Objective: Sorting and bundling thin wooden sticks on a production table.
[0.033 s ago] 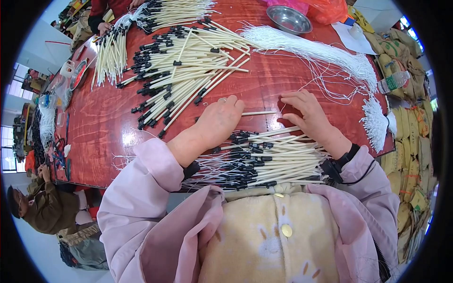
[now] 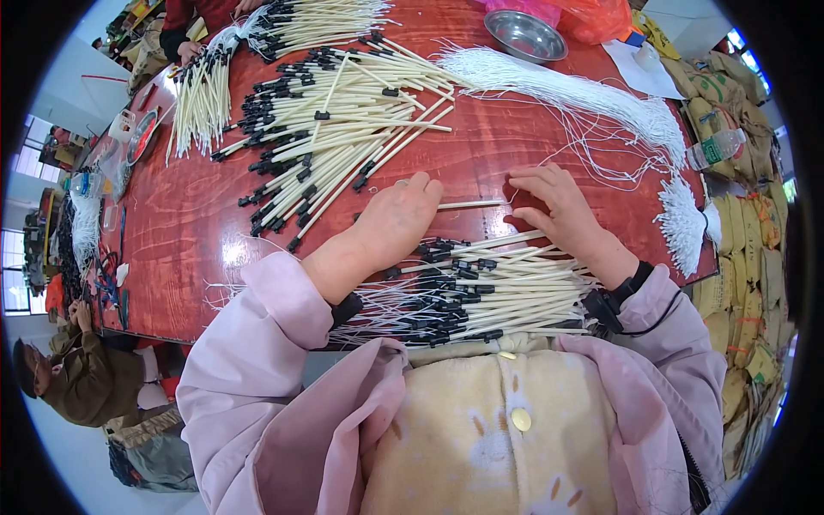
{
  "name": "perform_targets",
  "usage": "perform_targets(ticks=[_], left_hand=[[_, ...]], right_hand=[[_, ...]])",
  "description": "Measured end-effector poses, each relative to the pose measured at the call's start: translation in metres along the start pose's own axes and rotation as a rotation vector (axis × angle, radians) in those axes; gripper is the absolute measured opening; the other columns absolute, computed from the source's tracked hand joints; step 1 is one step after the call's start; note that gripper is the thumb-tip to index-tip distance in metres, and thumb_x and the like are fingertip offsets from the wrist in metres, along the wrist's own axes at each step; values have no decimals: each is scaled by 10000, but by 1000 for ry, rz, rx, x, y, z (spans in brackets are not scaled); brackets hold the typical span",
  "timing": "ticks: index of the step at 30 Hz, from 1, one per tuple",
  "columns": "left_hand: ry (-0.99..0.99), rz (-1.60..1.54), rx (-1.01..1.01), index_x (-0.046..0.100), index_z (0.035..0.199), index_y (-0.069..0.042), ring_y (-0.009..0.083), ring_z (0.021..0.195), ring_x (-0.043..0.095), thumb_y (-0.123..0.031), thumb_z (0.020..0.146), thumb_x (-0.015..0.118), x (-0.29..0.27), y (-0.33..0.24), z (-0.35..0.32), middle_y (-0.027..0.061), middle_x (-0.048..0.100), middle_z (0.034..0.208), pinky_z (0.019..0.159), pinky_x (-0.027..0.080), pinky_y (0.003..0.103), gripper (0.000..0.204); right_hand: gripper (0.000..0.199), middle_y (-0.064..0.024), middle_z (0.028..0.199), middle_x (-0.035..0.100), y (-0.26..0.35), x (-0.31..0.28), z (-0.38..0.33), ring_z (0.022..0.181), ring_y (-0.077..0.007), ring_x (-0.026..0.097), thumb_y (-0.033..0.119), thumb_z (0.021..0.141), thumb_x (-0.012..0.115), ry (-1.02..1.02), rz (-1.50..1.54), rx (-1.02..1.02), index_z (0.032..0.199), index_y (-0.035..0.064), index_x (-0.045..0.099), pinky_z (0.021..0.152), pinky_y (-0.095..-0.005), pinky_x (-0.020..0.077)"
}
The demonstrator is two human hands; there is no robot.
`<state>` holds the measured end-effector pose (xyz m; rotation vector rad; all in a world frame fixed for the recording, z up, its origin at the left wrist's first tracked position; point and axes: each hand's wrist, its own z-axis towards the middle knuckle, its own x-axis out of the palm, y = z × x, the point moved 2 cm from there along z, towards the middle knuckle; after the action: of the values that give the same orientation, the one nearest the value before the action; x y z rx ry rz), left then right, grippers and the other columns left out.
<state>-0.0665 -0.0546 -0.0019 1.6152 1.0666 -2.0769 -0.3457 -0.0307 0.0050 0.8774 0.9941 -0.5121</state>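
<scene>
My left hand [image 2: 402, 211], palm down over the table, has its fingers closed on a thin cream stick [image 2: 472, 204] that sticks out to the right; a dark end shows left of the fingers. My right hand [image 2: 554, 204] is just past the stick's tip, thumb and forefinger curved and apart. A thin white cord [image 2: 514, 196] runs between these fingertips close to the tip; whether they touch it is unclear. Below both hands lies a pile of cream sticks [image 2: 524, 292] with black clips, white cords trailing left from it.
A bigger heap of clipped sticks [image 2: 343, 120] covers the table's far middle. Beyond my right hand stretches a long bundle of white cords [image 2: 566, 81], with a metal bowl [image 2: 525, 36] behind it. A bottle [image 2: 716, 148] lies at the right edge. Co-workers sit far left and at left.
</scene>
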Motion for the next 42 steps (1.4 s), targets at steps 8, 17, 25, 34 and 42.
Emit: perform_targets(ticks=[8,17,25,34,42], left_hand=[[17,-218,-109,512,1083,-12,448,976,570,21,900,534,-10,-1,0,209,548,1058,817,480,504,187],[-26,-259,-70,511,1075,-9,440,974,569,19,908,537,-12,0,-1,208,552,1036,825,471,496,171],[-27,-247,-72,518,1073,-5,437,986,573,9,913,546,-15,-3,-1,208,560,1032,837,468,489,163],[-50,-262,-72,523,1065,-4,432,979,569,9,913,545,-14,-1,-2,204,560,1013,839,463,483,154],[-56,-254,-60,522,1061,-9,429,971,567,4,918,546,-14,-1,-3,201,560,1009,833,462,482,146]], right_hand=[[241,-71,1077,708,-19,0,0,998,-256,607,106,833,769,-36,143,17,1062,53,713,913,-376,469],[57,-36,789,701,-18,-2,-1,770,-208,594,113,888,725,13,233,130,880,57,727,808,-351,437],[79,-16,732,686,-6,2,2,723,-199,591,129,921,697,92,211,26,882,62,716,789,-350,422],[72,-33,723,675,15,-10,7,707,-214,610,118,908,720,14,219,255,880,55,701,782,-348,430],[56,-43,710,659,7,1,2,705,-239,599,104,880,731,-45,103,16,876,57,701,736,-369,449]])
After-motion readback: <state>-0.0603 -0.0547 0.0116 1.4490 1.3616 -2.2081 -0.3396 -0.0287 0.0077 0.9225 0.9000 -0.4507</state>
